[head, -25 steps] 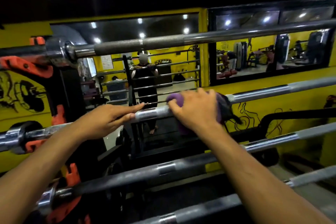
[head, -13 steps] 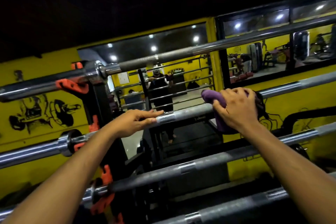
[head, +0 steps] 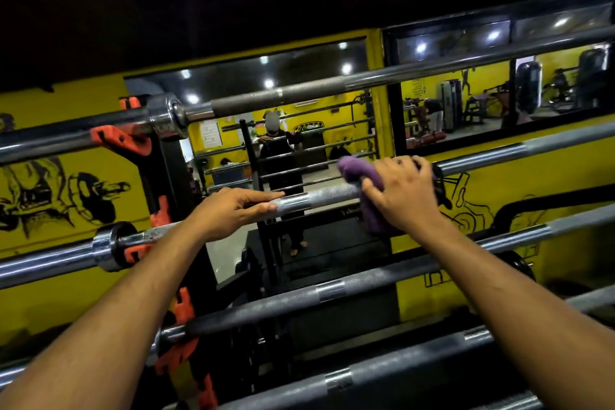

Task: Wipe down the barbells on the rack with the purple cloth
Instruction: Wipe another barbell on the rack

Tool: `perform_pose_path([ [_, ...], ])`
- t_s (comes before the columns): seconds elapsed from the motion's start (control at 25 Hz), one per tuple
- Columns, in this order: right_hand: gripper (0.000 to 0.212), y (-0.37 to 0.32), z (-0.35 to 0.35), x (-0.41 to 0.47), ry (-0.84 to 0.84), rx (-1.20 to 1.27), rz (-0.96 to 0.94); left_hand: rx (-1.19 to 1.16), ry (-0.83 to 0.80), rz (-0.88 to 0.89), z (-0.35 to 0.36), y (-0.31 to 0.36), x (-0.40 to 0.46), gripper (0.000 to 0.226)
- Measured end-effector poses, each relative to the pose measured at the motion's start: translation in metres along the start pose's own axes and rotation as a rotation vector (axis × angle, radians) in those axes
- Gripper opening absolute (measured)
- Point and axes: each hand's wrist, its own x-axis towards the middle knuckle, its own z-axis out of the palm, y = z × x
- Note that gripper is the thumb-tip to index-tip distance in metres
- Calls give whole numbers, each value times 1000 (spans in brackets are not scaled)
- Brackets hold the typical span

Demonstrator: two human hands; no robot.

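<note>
Right hand (head: 404, 193) gripped the bunched purple cloth (head: 357, 173) around the second knurled steel barbell (head: 327, 196), whose axis ran left-right, rising rightward; left hand (head: 233, 210), fingers straight, steadied it just left.

A commercial gym is showing itself here: steel barbells (head: 332, 200) are lying in tiers across a black rack (head: 166, 176) fitted with orange hooks (head: 119, 140), their knurled grips and chrome collars catching the light. Behind them, yellow walls (head: 66, 103) are carrying black line drawings of a lifter and weight plates. A wall mirror (head: 299, 93) is reflecting ceiling spotlights, more racked bars and a person standing at them, while a second mirror (head: 499, 100) at the right is showing exercise machines and benches across an open training floor.
</note>
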Motion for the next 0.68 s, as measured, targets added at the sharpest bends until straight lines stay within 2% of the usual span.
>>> perform_pose_path([
  [0.12, 39, 13, 5, -2, 26, 9, 74, -5, 7, -5, 0, -2, 1, 42],
  [0.32, 37, -31, 11, -3, 91, 108, 229, -23, 12, 2, 4, -6, 4, 44],
  [0.52, 45, -90, 12, -18, 81, 264, 19, 135, 5, -10, 6, 0, -4, 47],
  [0.68, 44, -91, 4, -52, 63, 392, -180, 316, 88, 31, 19, 5, -21, 58],
])
